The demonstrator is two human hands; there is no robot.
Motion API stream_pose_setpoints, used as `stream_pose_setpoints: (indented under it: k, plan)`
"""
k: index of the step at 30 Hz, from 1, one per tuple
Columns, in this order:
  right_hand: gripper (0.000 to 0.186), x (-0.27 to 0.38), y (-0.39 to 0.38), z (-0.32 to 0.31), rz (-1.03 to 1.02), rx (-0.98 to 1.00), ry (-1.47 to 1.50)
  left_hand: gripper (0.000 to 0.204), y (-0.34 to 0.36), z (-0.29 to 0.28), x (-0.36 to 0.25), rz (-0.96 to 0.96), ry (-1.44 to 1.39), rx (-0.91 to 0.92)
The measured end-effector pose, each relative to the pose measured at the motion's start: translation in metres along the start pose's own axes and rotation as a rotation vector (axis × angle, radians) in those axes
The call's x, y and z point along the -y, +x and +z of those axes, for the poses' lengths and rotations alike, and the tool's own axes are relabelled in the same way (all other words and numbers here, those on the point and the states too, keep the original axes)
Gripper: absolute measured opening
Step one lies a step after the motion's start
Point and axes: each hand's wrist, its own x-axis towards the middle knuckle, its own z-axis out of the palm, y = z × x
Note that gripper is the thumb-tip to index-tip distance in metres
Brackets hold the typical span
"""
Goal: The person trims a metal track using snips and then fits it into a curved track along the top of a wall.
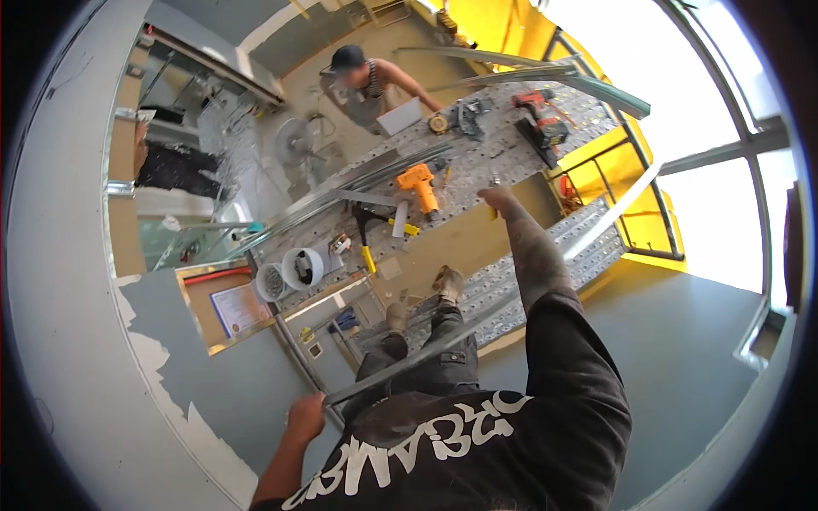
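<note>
My left hand [305, 417], at the lower left, is closed around the near end of a long, thin metal profile [426, 351]. The profile slants up to the right across my body, passing behind my right arm toward the window side. My right arm reaches forward to the scaffold platform's edge, where my right hand [498, 203] is closed around a small tool with a yellow handle. A bit of metal shows above the fingers; its exact kind is hidden. Nearest to this hand on the platform lies an orange cordless drill [417, 181]. A black tool with yellow handles [368, 234] lies farther left.
I stand on a perforated metal plank [588, 234]. The tool platform [490, 153] carries a red drill [542, 119], metal profiles [609, 92] and white buckets [303, 267]. Beyond it a co-worker [375, 85] leans in. A fan [294, 140] stands below. Yellow sheeting [652, 200] hangs at right.
</note>
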Motion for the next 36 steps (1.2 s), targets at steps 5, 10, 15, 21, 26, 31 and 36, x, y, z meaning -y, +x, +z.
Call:
stream_pose_setpoints:
  k: [5,10,15,21,26,31,36]
  plan:
    - [0.083,-0.001,0.064,0.054,0.209,-0.242,0.385,0.017,-0.025,0.037,-0.027,-0.162,-0.078,-0.134]
    - [0.113,-0.010,0.117,0.082,0.377,-0.476,0.220,0.019,-0.027,0.045,-0.043,-0.196,-0.040,-0.190]
    - [0.130,0.039,0.099,0.076,0.481,-0.440,0.298,0.021,-0.052,0.050,-0.049,-0.219,-0.083,-0.159]
    - [0.060,-0.010,0.076,0.002,-0.431,-0.078,-0.263,0.021,-0.026,0.021,-0.024,-0.095,-0.065,-0.418]
    - [0.067,0.063,-0.162,-0.085,-0.580,-0.117,-0.413,0.022,-0.050,-0.011,-0.028,-0.051,-0.086,-0.521]
    - [0.077,0.057,-0.347,-0.099,-0.804,-0.285,-0.425,0.021,-0.064,-0.058,-0.023,0.081,0.068,-0.495]
    - [0.085,0.043,-0.472,-0.022,-0.957,-0.216,-0.609,0.025,-0.089,-0.092,-0.025,0.137,0.268,-0.611]
